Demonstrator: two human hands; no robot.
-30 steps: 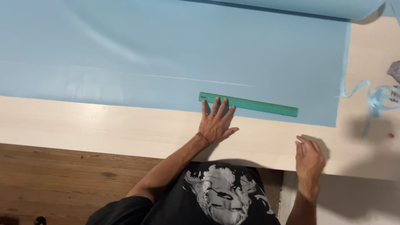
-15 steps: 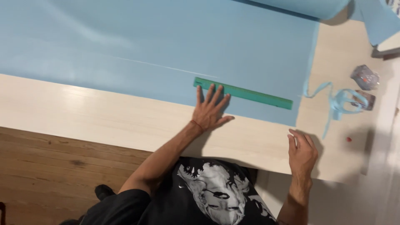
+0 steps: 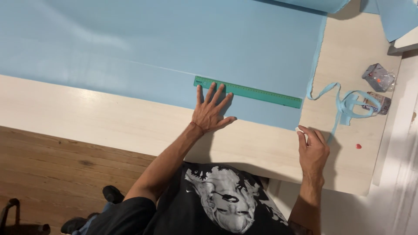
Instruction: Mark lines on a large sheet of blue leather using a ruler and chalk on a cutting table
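Note:
A wide sheet of light blue fabric [image 3: 165, 48] lies spread over a pale wooden table [image 3: 87, 122]. A long green ruler [image 3: 261, 93] rests on the fabric near its front edge. My left hand [image 3: 210, 113] lies flat with fingers spread, its fingertips on the ruler's left end. My right hand [image 3: 311, 148] is at the fabric's front right corner, its fingers pinched on a small white piece of chalk [image 3: 299, 129].
A narrow strip of blue fabric [image 3: 344, 102] curls on the table to the right. Beyond it lie two small clear packets [image 3: 378, 78], and a tiny red object [image 3: 358, 146]. A fabric roll [image 3: 322, 4] lies at the back. The wooden floor [image 3: 52, 174] is below.
My right hand has moved up from the table's front edge to the fabric's corner. My left hand stays on the ruler. The view has shifted left.

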